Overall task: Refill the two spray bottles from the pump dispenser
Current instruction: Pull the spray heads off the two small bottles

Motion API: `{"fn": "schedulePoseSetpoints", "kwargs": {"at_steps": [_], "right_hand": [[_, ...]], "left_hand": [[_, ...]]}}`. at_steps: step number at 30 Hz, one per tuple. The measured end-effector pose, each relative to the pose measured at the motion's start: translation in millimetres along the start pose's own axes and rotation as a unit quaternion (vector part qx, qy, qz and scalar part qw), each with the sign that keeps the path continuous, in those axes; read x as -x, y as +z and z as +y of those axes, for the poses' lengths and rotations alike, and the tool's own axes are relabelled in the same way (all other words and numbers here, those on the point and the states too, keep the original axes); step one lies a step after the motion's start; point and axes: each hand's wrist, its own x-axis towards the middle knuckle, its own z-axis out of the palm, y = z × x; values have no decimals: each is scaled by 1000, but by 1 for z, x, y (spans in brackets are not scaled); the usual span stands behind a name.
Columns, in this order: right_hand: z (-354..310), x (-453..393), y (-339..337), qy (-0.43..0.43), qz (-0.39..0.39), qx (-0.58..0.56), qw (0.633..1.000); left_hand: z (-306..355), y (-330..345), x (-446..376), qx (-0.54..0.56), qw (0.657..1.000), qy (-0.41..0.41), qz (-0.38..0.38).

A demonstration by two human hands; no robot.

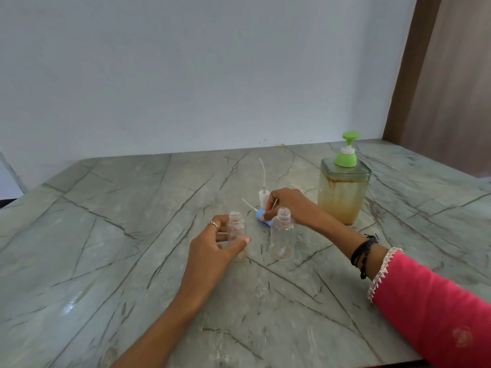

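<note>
Two small clear spray bottles stand upright and uncapped on the marble table. My left hand [215,244] grips the left bottle [237,236] around its body. The right bottle [283,236] stands free beside it. Behind that bottle my right hand [285,204] pinches a blue spray head [261,216] that lies on the table with its white dip tube pointing left. A white spray head [263,196] with a curved tube stands just behind. The pump dispenser [344,191], a clear square jar of yellowish liquid with a green pump, stands at the right.
The grey veined marble table [132,261] runs to a white wall at the back. A brown wooden panel [438,75] rises at the far right corner. My right forearm in a pink sleeve crosses the table's right side.
</note>
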Motion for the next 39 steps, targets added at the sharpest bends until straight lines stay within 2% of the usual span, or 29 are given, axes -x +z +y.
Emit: {"fn": "schedulePoseSetpoints", "kwargs": {"at_steps": [18, 24, 27, 29, 32, 34, 39], "right_hand": [[6, 6, -2, -4, 9, 6, 1000], [9, 22, -9, -28, 31, 6, 999], [6, 32, -15, -24, 36, -4, 999], [5, 40, -20, -23, 44, -20, 999], [4, 51, -26, -32, 57, -49, 997], [5, 58, -29, -34, 62, -70, 995], [11, 77, -37, -60, 101, -59, 991]], "left_hand": [[0, 4, -3, 14, 1000, -14, -2], [4, 1, 1, 19, 993, 91, 77], [9, 0, 8, -14, 974, 191, 123], [14, 3, 14, -46, 955, 265, 127], [22, 12, 20, -92, 933, 334, 95], [23, 18, 21, -106, 937, 331, 46], [27, 34, 24, -71, 979, 177, -75]]}}
